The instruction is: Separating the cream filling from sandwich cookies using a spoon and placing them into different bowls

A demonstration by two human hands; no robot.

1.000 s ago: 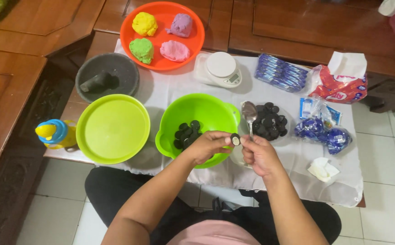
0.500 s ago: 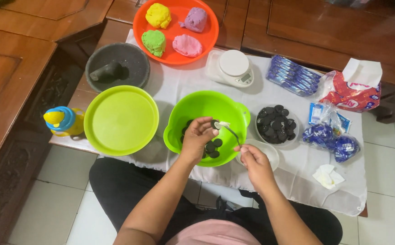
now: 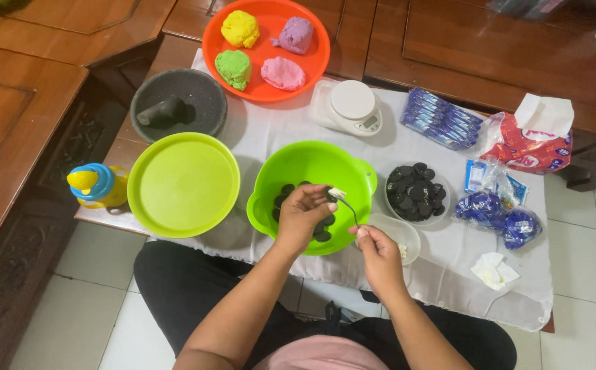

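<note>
Green plastic bowl (image 3: 311, 164) sits in front of me, and several dark cookie halves (image 3: 322, 231) already lie inside it. My left hand (image 3: 302, 216) is over the bowl, fingers closed around one more dark cookie piece that I can hardly see. My right hand (image 3: 378, 255) pinches a thin spoon (image 3: 347, 204), and its tip carries a bit of white cream (image 3: 337, 193). The small clear bowl (image 3: 407, 231) beside it holds only a little cream. I judge much is left, because the plate of whole cookies (image 3: 415, 191) is full
</note>
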